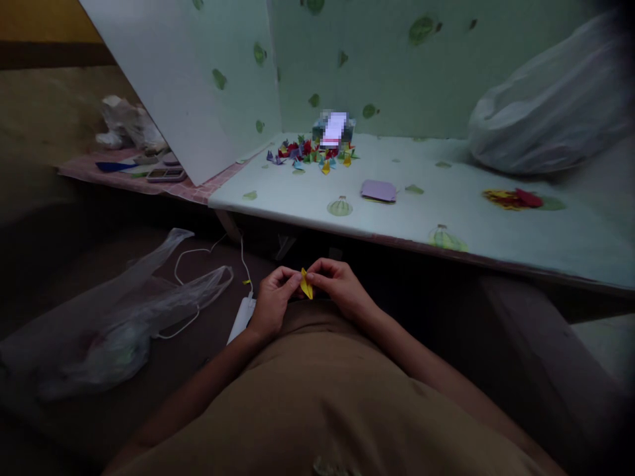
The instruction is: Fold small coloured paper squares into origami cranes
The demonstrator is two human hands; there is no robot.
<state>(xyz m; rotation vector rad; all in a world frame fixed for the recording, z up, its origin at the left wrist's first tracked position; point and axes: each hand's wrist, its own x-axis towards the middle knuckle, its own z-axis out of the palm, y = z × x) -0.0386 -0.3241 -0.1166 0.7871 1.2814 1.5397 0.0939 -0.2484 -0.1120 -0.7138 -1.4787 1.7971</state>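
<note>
A small folded piece of yellow paper [307,285], narrow and pointed at its ends, is held above my lap. My left hand [276,295] pinches its left side between thumb and fingers. From the other side my right hand [338,284] grips it near the top, also in a pinch. Past my hands, on the desk, lies a stack of square purple paper [378,190]. Farther back stands a cluster of small folded paper cranes [310,155] in several colours.
A lit phone [334,129] leans behind the cranes on the patterned desk [297,201]. Flat red and yellow pieces [513,198] lie to the right, below a big white plastic bag [546,106]. At lower left are a clear plastic bag [119,344], a cable and a white power bank [242,319].
</note>
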